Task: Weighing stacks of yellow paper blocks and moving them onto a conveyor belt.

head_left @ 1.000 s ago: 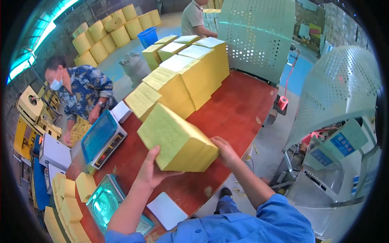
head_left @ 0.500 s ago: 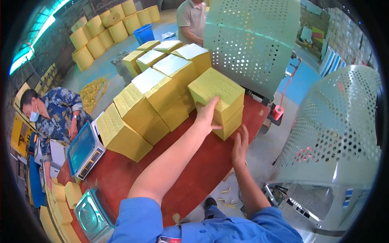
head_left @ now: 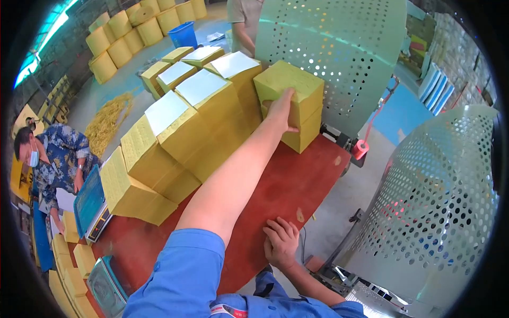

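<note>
My left hand [head_left: 280, 110] reaches across the red table and presses against the near left side of a two-block stack of yellow paper [head_left: 309, 119]. Its index finger and thumb are spread apart, the thumb pointing along the side; the other fingers are partly hidden. Close to the table's front edge, my right hand [head_left: 281, 242] rests with loosely bent, parted fingers and holds nothing. Left of the stack stand rows of similar yellow paper blocks [head_left: 214, 137], several topped with white sheets [head_left: 167, 113].
A perforated green guard [head_left: 339, 47] stands behind the stack, and another [head_left: 424, 206] at the right. A scale [head_left: 95, 204] sits at the table's left end, beside a co-worker [head_left: 58, 159] in patterned clothing. Another person [head_left: 245, 26] stands at the back. A pink roll [head_left: 360, 149] hangs by the table corner.
The two-block stack has moved away from me, toward the guard and the other rows, with my left hand against it. My right hand has left the stack's side and come down to the table's edge.
</note>
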`<state>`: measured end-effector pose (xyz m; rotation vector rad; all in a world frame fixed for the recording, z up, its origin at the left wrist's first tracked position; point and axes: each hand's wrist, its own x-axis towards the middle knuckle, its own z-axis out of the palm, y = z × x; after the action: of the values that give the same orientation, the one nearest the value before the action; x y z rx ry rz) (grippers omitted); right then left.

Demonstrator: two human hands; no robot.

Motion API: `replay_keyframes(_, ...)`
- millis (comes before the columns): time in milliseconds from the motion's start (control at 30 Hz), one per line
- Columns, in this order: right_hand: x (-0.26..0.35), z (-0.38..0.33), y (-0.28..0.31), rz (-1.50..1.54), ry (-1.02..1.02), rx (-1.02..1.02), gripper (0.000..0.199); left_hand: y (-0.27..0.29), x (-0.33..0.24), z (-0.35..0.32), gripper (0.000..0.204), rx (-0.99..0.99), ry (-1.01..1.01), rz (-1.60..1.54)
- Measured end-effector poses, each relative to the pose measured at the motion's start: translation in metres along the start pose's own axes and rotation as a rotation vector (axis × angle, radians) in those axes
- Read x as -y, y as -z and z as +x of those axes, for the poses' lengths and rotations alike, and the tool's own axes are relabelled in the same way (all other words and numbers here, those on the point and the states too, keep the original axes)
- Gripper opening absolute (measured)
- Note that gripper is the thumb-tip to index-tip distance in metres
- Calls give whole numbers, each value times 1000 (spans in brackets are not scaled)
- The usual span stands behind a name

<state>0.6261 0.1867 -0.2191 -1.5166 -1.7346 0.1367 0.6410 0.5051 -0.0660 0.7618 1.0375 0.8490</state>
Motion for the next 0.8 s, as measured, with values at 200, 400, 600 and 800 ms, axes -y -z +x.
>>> replay_keyframes(200, -7, 2, 1, 37, 20, -31, 30, -14, -12, 15, 82, 20, 35, 17)
replay_keyframes(400, 1, 0, 1, -4, 52, -13, 34, -6, 8, -2, 95, -179, -215, 145)
replay_keyframes(600, -8, -3, -14, -22, 138, -40, 33, 45, 49, -154, 82, -19, -726, 997)
replay_keyframes(800, -21, -12, -11, 67, 164, 159, 29, 190, 75, -349, 48, 464, -561, 1403)
